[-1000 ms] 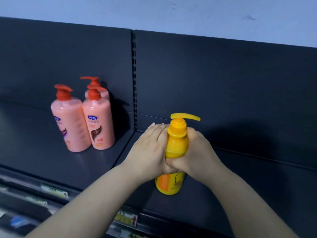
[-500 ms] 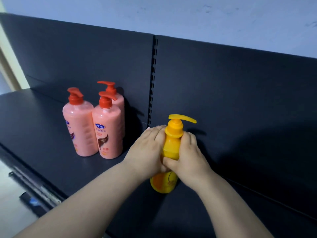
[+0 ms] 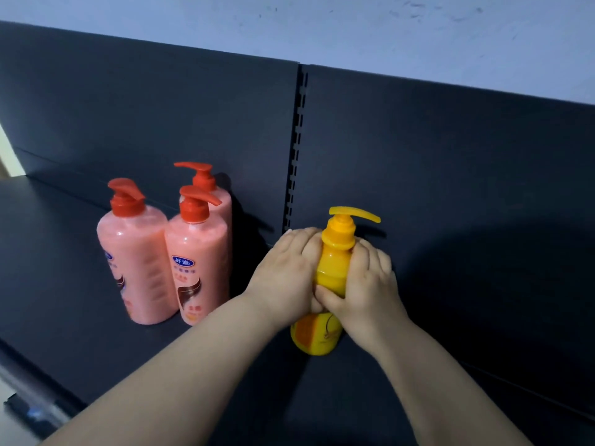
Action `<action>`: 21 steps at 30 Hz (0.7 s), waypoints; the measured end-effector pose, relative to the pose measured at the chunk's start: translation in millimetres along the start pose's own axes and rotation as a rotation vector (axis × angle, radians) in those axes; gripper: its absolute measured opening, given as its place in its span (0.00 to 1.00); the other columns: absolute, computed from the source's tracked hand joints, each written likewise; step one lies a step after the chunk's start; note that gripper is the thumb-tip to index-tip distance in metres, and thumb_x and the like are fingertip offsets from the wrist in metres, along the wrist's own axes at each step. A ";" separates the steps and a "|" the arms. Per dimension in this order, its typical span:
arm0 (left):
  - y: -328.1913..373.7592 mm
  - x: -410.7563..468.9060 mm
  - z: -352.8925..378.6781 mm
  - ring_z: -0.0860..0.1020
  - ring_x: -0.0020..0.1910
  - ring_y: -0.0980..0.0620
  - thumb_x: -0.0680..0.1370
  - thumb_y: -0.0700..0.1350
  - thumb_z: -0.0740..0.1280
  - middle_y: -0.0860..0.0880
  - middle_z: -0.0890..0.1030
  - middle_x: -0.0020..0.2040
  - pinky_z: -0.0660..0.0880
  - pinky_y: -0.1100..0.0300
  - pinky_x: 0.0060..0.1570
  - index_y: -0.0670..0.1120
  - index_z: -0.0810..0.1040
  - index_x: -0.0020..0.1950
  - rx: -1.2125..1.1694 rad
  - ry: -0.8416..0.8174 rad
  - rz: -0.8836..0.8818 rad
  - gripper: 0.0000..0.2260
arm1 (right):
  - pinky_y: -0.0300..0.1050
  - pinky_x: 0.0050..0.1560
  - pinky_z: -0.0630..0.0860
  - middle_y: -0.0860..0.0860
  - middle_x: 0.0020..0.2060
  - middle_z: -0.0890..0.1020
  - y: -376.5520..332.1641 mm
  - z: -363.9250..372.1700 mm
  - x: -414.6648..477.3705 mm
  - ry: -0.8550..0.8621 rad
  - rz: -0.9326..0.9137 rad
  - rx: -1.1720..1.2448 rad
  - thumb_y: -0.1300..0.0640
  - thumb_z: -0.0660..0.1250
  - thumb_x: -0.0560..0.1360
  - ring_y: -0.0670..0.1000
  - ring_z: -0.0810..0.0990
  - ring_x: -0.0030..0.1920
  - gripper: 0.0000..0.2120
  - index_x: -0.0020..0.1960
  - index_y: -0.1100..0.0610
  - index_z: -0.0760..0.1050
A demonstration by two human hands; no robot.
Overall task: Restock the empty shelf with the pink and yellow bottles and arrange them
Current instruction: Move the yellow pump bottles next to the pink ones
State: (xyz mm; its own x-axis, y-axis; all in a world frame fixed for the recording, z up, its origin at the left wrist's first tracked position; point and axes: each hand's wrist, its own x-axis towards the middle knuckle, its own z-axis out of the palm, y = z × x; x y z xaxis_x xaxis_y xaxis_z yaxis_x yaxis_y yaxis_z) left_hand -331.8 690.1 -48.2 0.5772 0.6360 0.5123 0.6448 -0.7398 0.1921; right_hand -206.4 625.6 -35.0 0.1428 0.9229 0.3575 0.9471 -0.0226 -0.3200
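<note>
A yellow plastic pump bottle [image 3: 333, 268] is clasped by left hand [image 3: 283, 278] and right hand [image 3: 370, 288] on a dark metal shelf [image 3: 64, 284], pale wall [image 3: 354, 27] behind.

A pale blue-grey wall [image 3: 354, 27] fills the top of the view, marked with small dark scuffs toward the right. Below it, a dark charcoal left back panel [image 3: 145, 117] and right back panel [image 3: 450, 162] meet at a slotted upright [image 3: 297, 149] that runs vertically between them. The matte shelf [image 3: 48, 268], equally dark, stretches from the near edge to the panels. At the far left a cream strip [image 3: 4, 149] shows beside the left panel. In the near left corner, below the shelf's front edge, a blurred sliver of pale floor [image 3: 9, 436] appears. The light is dim and even; a broad soft shadow lies on the lower right panel.
</note>
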 end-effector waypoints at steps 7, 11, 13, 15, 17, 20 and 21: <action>-22.6 14.4 1.0 0.67 0.66 0.42 0.62 0.49 0.74 0.42 0.71 0.64 0.58 0.52 0.71 0.39 0.68 0.68 -0.077 0.001 0.063 0.38 | 0.48 0.69 0.57 0.52 0.73 0.60 -23.2 5.0 12.8 -0.022 0.149 -0.079 0.41 0.67 0.71 0.54 0.58 0.71 0.41 0.74 0.57 0.52; -36.4 23.3 4.4 0.62 0.68 0.48 0.65 0.51 0.73 0.47 0.67 0.66 0.52 0.55 0.73 0.43 0.63 0.70 -0.094 -0.019 0.081 0.37 | 0.48 0.68 0.58 0.52 0.73 0.59 -37.7 9.9 21.5 -0.031 0.244 -0.171 0.40 0.65 0.72 0.55 0.58 0.71 0.41 0.74 0.58 0.51; -41.3 23.6 8.0 0.68 0.64 0.44 0.62 0.49 0.74 0.44 0.71 0.62 0.60 0.51 0.71 0.41 0.69 0.66 -0.092 0.002 0.104 0.35 | 0.48 0.67 0.59 0.52 0.73 0.59 -41.3 10.7 24.2 -0.037 0.277 -0.204 0.39 0.65 0.72 0.55 0.59 0.70 0.40 0.74 0.58 0.52; -47.3 26.4 12.9 0.73 0.59 0.41 0.59 0.49 0.76 0.41 0.75 0.58 0.66 0.47 0.67 0.38 0.72 0.62 -0.097 0.027 0.132 0.35 | 0.49 0.66 0.60 0.51 0.73 0.59 -45.9 11.5 25.9 -0.038 0.317 -0.227 0.39 0.64 0.72 0.55 0.60 0.69 0.39 0.74 0.57 0.53; -49.4 28.8 13.3 0.70 0.63 0.42 0.60 0.51 0.75 0.41 0.73 0.61 0.59 0.49 0.72 0.38 0.70 0.65 -0.084 0.018 0.165 0.37 | 0.50 0.66 0.61 0.51 0.73 0.60 -50.0 11.9 27.0 -0.039 0.356 -0.246 0.39 0.65 0.72 0.55 0.61 0.69 0.39 0.74 0.56 0.53; -47.9 26.5 11.3 0.66 0.68 0.44 0.63 0.52 0.76 0.42 0.69 0.67 0.50 0.55 0.73 0.39 0.64 0.70 -0.063 -0.008 0.172 0.41 | 0.51 0.66 0.61 0.50 0.73 0.60 -53.9 12.5 28.8 -0.053 0.409 -0.267 0.39 0.65 0.72 0.55 0.61 0.69 0.39 0.74 0.56 0.52; -47.0 23.6 10.7 0.69 0.66 0.43 0.60 0.52 0.78 0.41 0.71 0.65 0.55 0.54 0.72 0.37 0.66 0.68 -0.015 -0.005 0.166 0.42 | 0.51 0.67 0.60 0.50 0.73 0.59 -55.0 12.6 28.9 -0.059 0.426 -0.266 0.40 0.66 0.72 0.54 0.60 0.70 0.40 0.74 0.55 0.51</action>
State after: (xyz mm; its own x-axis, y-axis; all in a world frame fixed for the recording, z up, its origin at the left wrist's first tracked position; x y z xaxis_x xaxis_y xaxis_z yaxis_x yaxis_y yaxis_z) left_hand -343.1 742.2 -54.2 0.6774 0.5061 0.5338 0.5330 -0.8379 0.1180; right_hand -258.0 658.3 -18.1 0.5237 0.8301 0.1915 0.8496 -0.4922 -0.1897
